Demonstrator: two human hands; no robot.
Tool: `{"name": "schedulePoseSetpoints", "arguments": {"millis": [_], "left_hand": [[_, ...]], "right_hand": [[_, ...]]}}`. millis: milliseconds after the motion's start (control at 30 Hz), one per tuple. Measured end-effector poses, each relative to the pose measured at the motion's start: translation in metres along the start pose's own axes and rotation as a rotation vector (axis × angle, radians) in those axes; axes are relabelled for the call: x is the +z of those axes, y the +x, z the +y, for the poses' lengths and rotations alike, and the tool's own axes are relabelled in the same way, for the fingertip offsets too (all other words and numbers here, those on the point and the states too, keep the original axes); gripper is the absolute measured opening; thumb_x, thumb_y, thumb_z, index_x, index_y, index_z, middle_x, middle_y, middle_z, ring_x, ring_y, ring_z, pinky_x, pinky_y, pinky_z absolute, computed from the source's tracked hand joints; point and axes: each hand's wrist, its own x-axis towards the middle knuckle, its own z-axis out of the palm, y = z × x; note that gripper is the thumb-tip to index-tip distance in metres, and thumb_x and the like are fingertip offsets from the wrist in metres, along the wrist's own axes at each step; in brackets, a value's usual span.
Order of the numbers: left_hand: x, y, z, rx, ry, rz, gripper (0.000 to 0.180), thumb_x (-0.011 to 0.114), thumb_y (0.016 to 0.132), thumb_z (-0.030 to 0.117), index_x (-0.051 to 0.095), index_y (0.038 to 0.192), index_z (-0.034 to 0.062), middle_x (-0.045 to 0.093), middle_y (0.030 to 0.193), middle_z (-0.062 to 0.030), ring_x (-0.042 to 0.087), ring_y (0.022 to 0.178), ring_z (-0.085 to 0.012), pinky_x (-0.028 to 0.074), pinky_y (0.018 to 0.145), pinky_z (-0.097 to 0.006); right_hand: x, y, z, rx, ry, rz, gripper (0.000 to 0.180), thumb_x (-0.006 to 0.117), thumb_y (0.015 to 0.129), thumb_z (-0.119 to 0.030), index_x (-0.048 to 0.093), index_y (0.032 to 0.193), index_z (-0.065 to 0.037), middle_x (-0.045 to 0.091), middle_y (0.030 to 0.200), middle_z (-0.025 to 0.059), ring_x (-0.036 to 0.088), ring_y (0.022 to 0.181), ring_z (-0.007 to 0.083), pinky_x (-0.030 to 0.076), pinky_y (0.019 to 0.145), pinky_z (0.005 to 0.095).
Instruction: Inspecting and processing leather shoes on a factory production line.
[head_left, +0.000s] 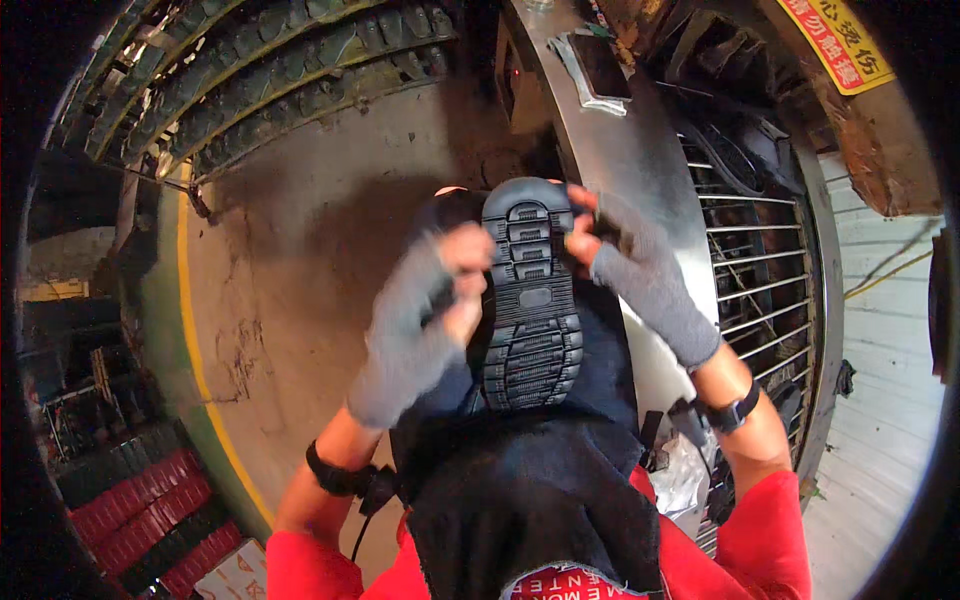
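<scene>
"What are the hands doing on your side?"

"From my seat, I have the left hand (440, 285) with its fingers bent and parted from the thumb, right by the left edge of a black rubber shoe sole (535, 297). It's blurred (badly, at the fingertips), so I can't tell whether it grips."

"And the right hand (618, 245)?"

"Thumb and fingers apart, at the upper right edge. I can't tell if they're clamped on it. Both hands wear grey fingerless gloves (645, 275)."

"How does the sole look to you?"

"Tread toward me: chunky lugs at the rounded heel, a small oval in the ribbed waist, crosswise ridges over the forefoot."

"Where is it?"

"Between the hands, which are both up by the heel half; the forefoot reaches down below them. I see it over the dark trousers (608, 350), its near end by the black apron (540, 490)."
</scene>
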Motion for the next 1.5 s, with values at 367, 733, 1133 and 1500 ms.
{"name": "schedulePoseSetpoints", "arguments": {"millis": [367, 733, 1133, 1500], "left_hand": [[0.021, 0.025, 0.016, 0.023, 0.550, -0.026, 0.074, 0.088, 0.078, 0.045, 0.063, 0.138, 0.0106, 0.057, 0.126, -0.0169, 0.058, 0.123, -0.0396, 0.052, 0.102, -0.046], [0.020, 0.024, 0.025, -0.139, 0.259, -0.120, 0.058, 0.092, 0.074, 0.033, 0.076, 0.126, 0.0091, 0.053, 0.101, -0.0078, 0.055, 0.097, -0.0287, 0.048, 0.094, -0.037], [0.020, 0.081, -0.003, -0.419, 0.200, -0.076, 0.069, 0.083, 0.081, 0.031, 0.061, 0.140, 0.0016, 0.064, 0.121, -0.0136, 0.057, 0.109, -0.0298, 0.044, 0.104, -0.040], [-0.032, 0.080, -0.019, -0.514, -0.002, -0.396, 0.100, 0.077, 0.089, 0.062, 0.040, 0.163, 0.0064, 0.051, 0.150, -0.0132, 0.061, 0.098, -0.0184, 0.052, 0.092, -0.034]], "right_hand": [[-0.007, -0.005, -0.021, -0.155, -0.216, -0.115, 0.040, 0.086, 0.084, -0.024, 0.073, 0.115, -0.002, 0.069, 0.113, 0.0150, 0.066, 0.116, 0.0292, 0.052, 0.098, 0.0372], [-0.010, -0.026, -0.003, 0.052, 0.143, -0.247, 0.054, 0.099, 0.069, -0.024, 0.068, 0.111, -0.010, 0.059, 0.110, 0.0040, 0.057, 0.107, 0.0209, 0.045, 0.097, 0.0349], [-0.007, 0.031, 0.034, 0.133, 0.258, -0.043, 0.053, 0.084, 0.084, -0.017, 0.057, 0.128, -0.008, 0.050, 0.107, 0.0013, 0.047, 0.099, 0.0139, 0.040, 0.093, 0.0299], [0.002, 0.038, 0.010, -0.183, -0.197, -0.134, 0.075, 0.084, 0.089, -0.034, 0.055, 0.151, -0.002, 0.066, 0.124, 0.0161, 0.064, 0.122, 0.0336, 0.049, 0.105, 0.0402]]}}
